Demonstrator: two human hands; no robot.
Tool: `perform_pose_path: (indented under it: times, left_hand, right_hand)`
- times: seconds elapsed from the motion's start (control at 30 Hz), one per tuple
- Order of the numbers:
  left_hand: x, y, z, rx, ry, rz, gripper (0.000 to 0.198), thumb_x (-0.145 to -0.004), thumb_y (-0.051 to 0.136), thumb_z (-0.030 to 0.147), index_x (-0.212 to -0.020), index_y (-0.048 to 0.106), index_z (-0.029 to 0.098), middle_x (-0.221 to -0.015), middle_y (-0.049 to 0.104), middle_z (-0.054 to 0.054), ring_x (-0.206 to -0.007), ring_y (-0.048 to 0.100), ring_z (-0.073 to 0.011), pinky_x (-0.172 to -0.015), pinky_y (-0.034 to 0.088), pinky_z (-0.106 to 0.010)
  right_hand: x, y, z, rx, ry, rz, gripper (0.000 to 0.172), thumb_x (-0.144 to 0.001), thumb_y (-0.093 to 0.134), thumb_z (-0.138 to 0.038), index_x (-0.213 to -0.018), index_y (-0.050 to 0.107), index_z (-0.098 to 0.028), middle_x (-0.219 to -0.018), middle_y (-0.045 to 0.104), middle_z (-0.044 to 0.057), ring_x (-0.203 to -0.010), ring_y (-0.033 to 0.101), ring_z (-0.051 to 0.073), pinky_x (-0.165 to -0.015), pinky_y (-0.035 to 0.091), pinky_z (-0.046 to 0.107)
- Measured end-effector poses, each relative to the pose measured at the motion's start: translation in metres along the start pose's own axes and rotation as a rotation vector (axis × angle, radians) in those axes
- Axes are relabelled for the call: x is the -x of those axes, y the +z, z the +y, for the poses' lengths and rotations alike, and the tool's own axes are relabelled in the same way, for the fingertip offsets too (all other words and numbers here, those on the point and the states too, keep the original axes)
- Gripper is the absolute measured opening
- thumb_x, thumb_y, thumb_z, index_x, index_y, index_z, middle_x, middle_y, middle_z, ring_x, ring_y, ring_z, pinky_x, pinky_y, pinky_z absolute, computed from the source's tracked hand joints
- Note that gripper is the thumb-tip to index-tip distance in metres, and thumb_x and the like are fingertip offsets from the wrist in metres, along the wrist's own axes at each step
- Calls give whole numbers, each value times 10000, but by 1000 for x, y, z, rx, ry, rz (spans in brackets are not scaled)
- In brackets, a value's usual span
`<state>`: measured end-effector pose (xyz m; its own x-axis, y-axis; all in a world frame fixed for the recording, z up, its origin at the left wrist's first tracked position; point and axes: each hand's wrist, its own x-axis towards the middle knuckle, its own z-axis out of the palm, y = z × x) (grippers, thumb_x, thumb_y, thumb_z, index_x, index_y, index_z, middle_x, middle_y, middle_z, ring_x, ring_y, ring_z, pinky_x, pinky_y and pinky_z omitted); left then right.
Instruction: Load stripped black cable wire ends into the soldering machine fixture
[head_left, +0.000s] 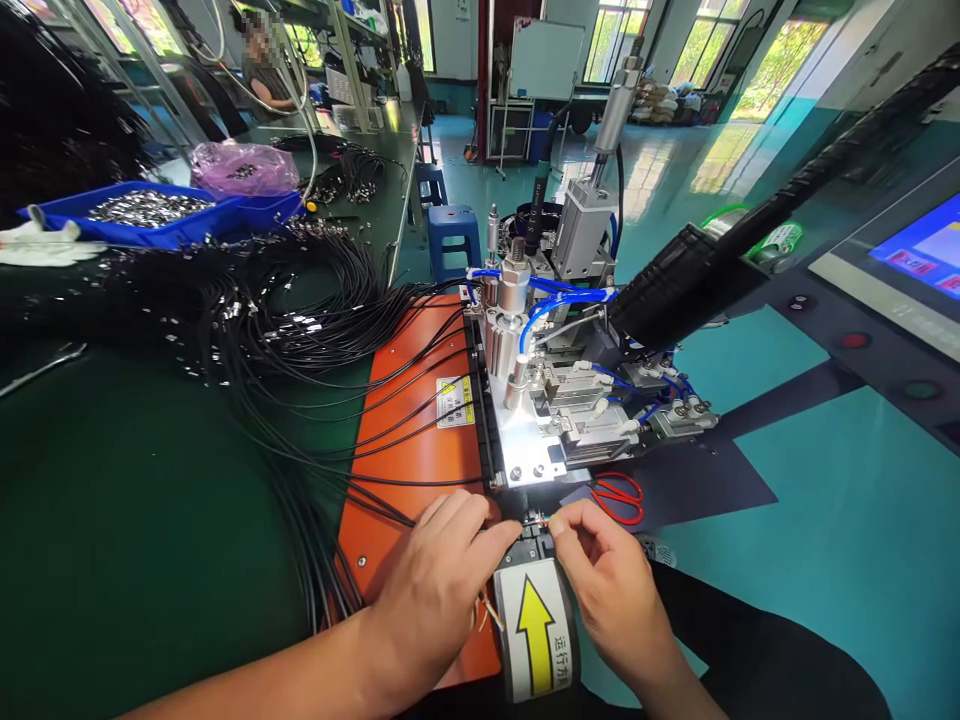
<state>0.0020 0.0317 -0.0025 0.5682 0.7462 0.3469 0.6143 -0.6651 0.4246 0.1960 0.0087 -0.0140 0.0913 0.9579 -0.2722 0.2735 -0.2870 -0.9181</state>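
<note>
Your left hand (446, 565): half-curled, hold unclear. Your right hand (606, 568): thumb and forefinger pinching thin coloured wires (545, 521), apparently steadying them at the small black fixture (533, 549).

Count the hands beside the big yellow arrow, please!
2: the left hand on the left of the yellow arrow, the right hand on its right.

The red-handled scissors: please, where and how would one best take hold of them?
Probably by the red handle loops, coming from above on the right-hand side, perhaps with the right hand. The loops lie in the open, while the other end points toward the machine, which leaves less room there.
</note>
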Motion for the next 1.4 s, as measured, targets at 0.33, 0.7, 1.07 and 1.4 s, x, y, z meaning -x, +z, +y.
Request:
perform_pose_path:
  times: [0.33, 0.7, 1.07, 1.4]
  left_hand:
    - [1, 2, 1, 14, -15, 17, 330, -965, 361, 79, -1073, 661, 164, -846, 533, -78, -788, 452, -224, -673, 398, -328]
    - [1, 2, 1, 24, -11, 18, 301, -985, 377, 120, -1070, 663, 159, -858, 543, -81, -788, 451, -224, -672, 393, -329]
    - [0, 0, 2, 17, -11, 11, 321, -980, 356, 104, -1063, 660, 162, -855, 550, -81, -787, 458, -228, -669, 386, -331]
    - [1, 0, 2, 11, -14, 26, 313, -972, 378, 87, -1097, 652, 174, -880, 544, -79, -823, 463, -229, -711, 388, -343]
  right_hand:
    - [-11, -11, 5, 110, -115, -3, 306, -976, 484, -468, -949, 661, -219, -922, 642, 37, -883, 609, 206, -797, 462, 290]
    - [-14, -11, -3, 56, -184, -57, 270, -967, 536, -443, -939, 689, -222, -868, 617, 21, -825, 587, 183, -741, 448, 271]
    - [-16, -2, 6, 50, -74, 42, 285, -927, 574, -457, -843, 671, -203, -722, 539, -8, -648, 497, 147, -596, 410, 255]
    - [-18, -1, 7, -226, 70, -69, 314, -915, 582, -497, -839, 635, -197, -729, 594, -6, -618, 494, 134, -544, 390, 225]
